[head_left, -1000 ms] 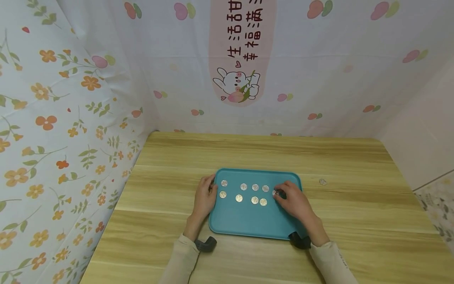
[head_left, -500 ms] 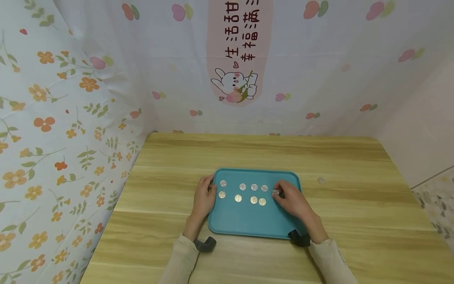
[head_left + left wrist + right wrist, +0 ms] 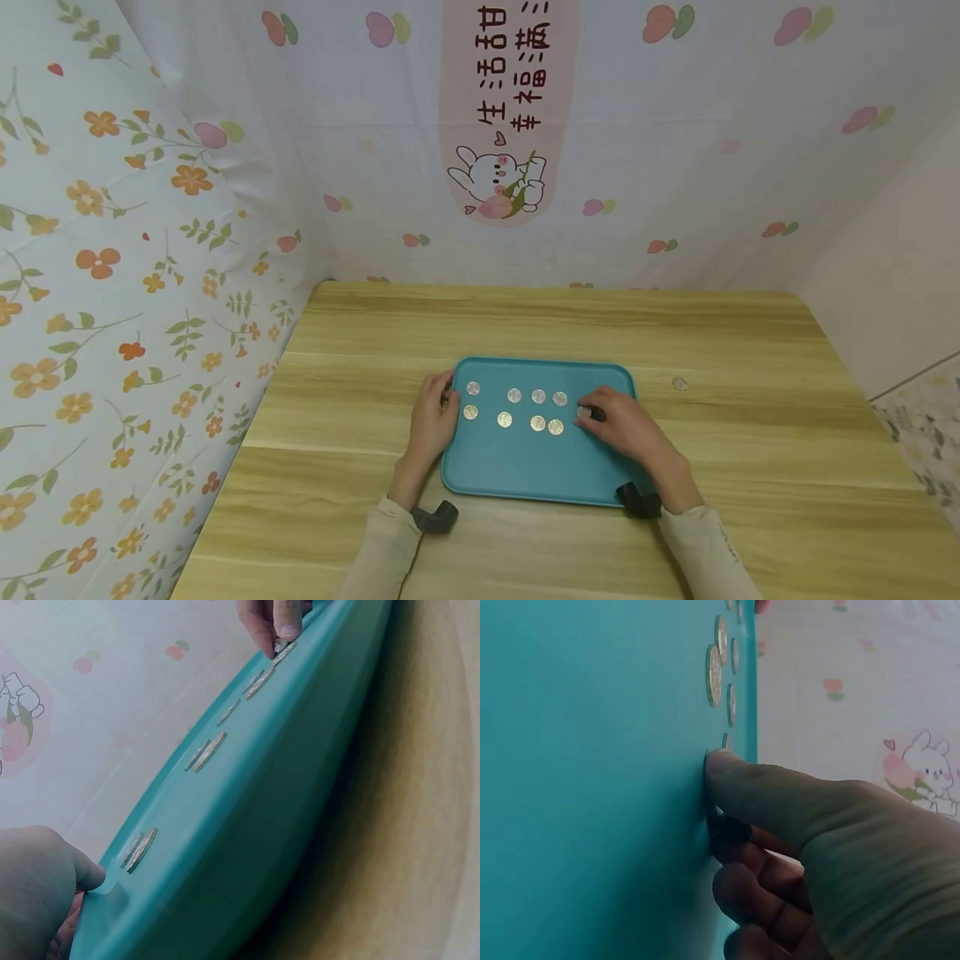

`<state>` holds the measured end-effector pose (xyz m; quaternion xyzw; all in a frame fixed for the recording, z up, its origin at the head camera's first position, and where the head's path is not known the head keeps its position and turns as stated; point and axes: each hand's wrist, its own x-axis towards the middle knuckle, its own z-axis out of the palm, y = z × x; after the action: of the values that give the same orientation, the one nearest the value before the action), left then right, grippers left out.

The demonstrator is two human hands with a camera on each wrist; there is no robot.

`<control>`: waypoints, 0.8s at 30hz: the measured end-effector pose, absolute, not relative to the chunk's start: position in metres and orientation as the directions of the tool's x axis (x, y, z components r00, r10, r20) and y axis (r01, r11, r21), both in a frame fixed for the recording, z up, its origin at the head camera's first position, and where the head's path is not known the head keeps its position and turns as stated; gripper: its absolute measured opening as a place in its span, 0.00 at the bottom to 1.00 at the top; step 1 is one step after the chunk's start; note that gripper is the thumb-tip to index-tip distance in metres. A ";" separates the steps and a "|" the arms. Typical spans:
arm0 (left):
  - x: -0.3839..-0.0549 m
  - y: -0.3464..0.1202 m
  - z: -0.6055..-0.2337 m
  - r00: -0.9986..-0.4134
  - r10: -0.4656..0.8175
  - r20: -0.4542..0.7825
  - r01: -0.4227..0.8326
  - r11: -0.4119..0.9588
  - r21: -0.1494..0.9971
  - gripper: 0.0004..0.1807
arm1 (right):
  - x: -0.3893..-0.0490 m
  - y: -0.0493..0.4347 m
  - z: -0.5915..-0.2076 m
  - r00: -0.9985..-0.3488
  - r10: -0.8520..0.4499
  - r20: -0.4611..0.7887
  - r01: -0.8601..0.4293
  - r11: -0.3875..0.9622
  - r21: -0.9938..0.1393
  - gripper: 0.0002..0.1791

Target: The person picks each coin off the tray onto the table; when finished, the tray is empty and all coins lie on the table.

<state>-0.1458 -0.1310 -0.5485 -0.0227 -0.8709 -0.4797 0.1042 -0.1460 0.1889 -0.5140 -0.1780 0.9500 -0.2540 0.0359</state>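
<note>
A blue-green tray (image 3: 525,471) lies on the table with coins in two rows. Silver coins (image 3: 538,397) form the far row, and gold-coloured coins (image 3: 537,423) the near one. My left hand (image 3: 433,421) grips the tray's left edge; in the left wrist view its thumb (image 3: 91,876) hooks over the rim. Over the tray's right part, my right hand (image 3: 626,423) pinches a silver coin (image 3: 583,412) between thumb and fingers, close over the tray floor, just right of the far row. In the right wrist view the thumb (image 3: 742,780) hides most of that coin.
One more silver coin (image 3: 680,384) lies on the wooden table (image 3: 360,333), right of the tray. Dark wrist-worn devices (image 3: 437,517) sit at both wrists, the right one overlapping the tray's near right corner. Patterned cloth (image 3: 337,150) hangs behind and at left.
My right hand, still pinching the coin, has shifted slightly toward me and its wrist a little to the right. The left hand and the coins in the rows stay put.
</note>
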 end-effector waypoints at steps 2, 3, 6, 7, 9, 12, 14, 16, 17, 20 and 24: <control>-0.146 -0.131 -0.548 -0.977 -0.061 0.204 0.141 0.536 0.832 0.23 | -0.146 0.189 -0.514 -0.937 -0.348 0.019 -0.312 0.813 -0.492 0.14; -0.146 -0.131 -0.549 -0.977 -0.061 0.205 0.142 0.537 0.832 0.23 | -0.146 0.190 -0.514 -0.940 -0.341 0.018 -0.305 0.815 -0.493 0.14; -0.146 -0.130 -0.549 -0.975 -0.058 0.214 0.150 0.538 0.830 0.23 | -0.146 0.191 -0.515 -0.945 -0.327 0.016 -0.290 0.816 -0.500 0.13; -0.145 -0.130 -0.549 -0.975 -0.058 0.216 0.151 0.538 0.829 0.23 | -0.146 0.191 -0.516 -0.945 -0.327 0.018 -0.291 0.814 -0.503 0.13; -0.145 -0.130 -0.549 -0.975 -0.060 0.214 0.149 0.537 0.831 0.23 | -0.145 0.192 -0.516 -0.945 -0.327 0.023 -0.291 0.803 -0.521 0.13; -0.145 -0.130 -0.548 -0.977 -0.067 0.204 0.137 0.534 0.834 0.23 | -0.145 0.193 -0.513 -0.942 -0.331 0.048 -0.301 0.776 -0.554 0.12; -0.145 -0.130 -0.548 -0.977 -0.069 0.201 0.134 0.536 0.834 0.23 | -0.145 0.196 -0.512 -0.941 -0.330 0.075 -0.312 0.763 -0.566 0.11; -0.146 -0.130 -0.547 -0.977 -0.067 0.203 0.136 0.540 0.831 0.23 | -0.145 0.200 -0.509 -0.936 -0.331 0.120 -0.338 0.747 -0.572 0.10; -0.146 -0.130 -0.547 -0.976 -0.065 0.206 0.139 0.541 0.829 0.23 | -0.146 0.203 -0.508 -0.932 -0.332 0.148 -0.354 0.740 -0.572 0.10; -0.146 -0.130 -0.546 -0.975 -0.061 0.212 0.145 0.546 0.825 0.22 | -0.148 0.215 -0.506 -0.920 -0.320 0.227 -0.392 0.732 -0.557 0.10; -0.146 -0.131 -0.546 -0.977 -0.065 0.203 0.135 0.546 0.827 0.22 | -0.150 0.239 -0.505 -0.893 -0.304 0.332 -0.442 0.730 -0.522 0.11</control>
<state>-0.1464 -0.1308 -0.5460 -0.0201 -0.8729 -0.4760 0.1053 -0.1500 0.2386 -0.5054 -0.2019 0.9231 -0.3073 -0.1128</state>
